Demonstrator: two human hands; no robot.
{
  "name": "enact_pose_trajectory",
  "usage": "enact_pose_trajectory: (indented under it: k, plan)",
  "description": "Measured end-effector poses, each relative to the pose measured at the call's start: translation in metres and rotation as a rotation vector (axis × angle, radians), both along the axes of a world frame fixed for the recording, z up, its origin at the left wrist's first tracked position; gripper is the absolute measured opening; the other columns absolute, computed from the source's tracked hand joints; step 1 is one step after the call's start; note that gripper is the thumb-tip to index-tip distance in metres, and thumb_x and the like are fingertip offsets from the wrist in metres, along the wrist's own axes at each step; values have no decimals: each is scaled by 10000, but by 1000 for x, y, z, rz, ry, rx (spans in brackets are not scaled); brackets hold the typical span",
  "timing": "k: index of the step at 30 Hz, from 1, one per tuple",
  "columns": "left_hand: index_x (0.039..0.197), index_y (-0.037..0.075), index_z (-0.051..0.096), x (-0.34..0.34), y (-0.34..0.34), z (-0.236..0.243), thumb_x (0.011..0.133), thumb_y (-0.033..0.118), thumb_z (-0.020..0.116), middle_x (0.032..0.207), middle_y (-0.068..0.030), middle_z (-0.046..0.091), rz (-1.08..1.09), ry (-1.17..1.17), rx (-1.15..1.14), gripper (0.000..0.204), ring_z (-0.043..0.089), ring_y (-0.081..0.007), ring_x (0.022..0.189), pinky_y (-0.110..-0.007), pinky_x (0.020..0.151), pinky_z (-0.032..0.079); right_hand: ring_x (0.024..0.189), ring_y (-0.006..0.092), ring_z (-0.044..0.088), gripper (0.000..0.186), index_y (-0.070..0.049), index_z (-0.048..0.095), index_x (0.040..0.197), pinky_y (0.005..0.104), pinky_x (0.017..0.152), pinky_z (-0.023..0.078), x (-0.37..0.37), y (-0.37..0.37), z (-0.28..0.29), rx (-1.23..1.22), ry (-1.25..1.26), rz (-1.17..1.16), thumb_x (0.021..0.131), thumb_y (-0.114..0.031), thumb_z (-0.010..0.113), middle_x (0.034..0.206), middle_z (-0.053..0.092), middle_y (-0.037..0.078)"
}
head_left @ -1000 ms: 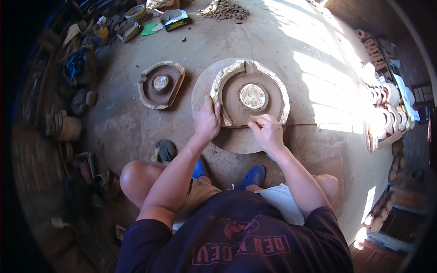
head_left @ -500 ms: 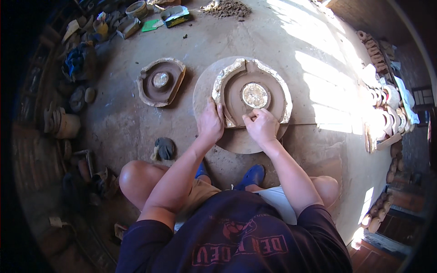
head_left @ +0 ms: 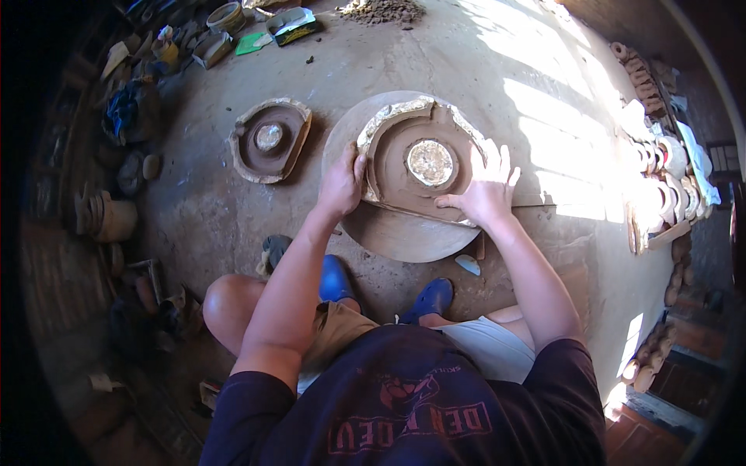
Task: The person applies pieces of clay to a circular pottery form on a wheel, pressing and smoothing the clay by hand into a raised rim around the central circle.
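A half-round mould [head_left: 396, 114] with a chipped white rim lies on a round turntable disc [head_left: 404, 241]. Wet brown clay [head_left: 392, 182] lines its inside around a raised, pale round centre [head_left: 430, 162]. My left hand [head_left: 342, 180] grips the mould's left side, its thumb near the rim. Over the right rim, my right hand [head_left: 489, 186] is spread, fingers pointing away from me and thumb stretched across the clay near the front edge. Part of the right rim is hidden beneath it. A small pale, curved flat piece [head_left: 468, 264] lies on the floor by the disc.
A smaller clay-lined mould [head_left: 249, 161] sits on the floor to the left. Dark cloth [head_left: 276, 250] lies by my left knee. Tubs and boxes [head_left: 291, 27] and a heap of clay lumps [head_left: 385, 11] are at the back. Stacked curved pieces [head_left: 660, 186] stand far right.
The mould has turned a little, its front edge now slanting down to the right. My right hand has opened and moved from the front edge to the right rim. The pale piece now shows on the floor.
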State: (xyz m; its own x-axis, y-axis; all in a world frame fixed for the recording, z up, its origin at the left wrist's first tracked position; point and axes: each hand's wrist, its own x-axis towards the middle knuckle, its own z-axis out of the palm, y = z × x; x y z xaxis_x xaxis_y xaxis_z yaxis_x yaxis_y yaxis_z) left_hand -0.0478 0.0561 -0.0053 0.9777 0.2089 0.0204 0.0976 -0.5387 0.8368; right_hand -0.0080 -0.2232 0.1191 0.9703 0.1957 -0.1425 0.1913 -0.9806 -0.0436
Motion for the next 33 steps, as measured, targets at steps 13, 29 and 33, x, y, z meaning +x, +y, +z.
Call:
enact_pose_trajectory:
  k: [13,29,33]
  plan:
    - [1427,27,565,12,2,-2,1145,330,489,1237,-329,694,-32,-49,36,421,644,-529,1177,-572,994,513,1665,412,179,929,-343,672,1475,712,1325,113,50,-16,-43,295,-51,751,623,-520,996,1698,435,58]
    - [1376,21,545,-12,-21,8,1137,293,485,1168,-358,687,70,-29,21,367,650,-556,1104,-618,943,510,1543,372,377,520,-233,836,1092,653,1295,228,41,19,-45,435,-123,857,642,-457,968,1423,598,27]
    - [1362,22,546,-18,-26,13,1137,288,480,1144,-351,693,90,-21,11,355,653,-560,1089,-621,936,510,1544,355,385,379,-216,832,993,644,1299,225,36,25,-42,449,-153,861,700,-427,946,1387,620,22]
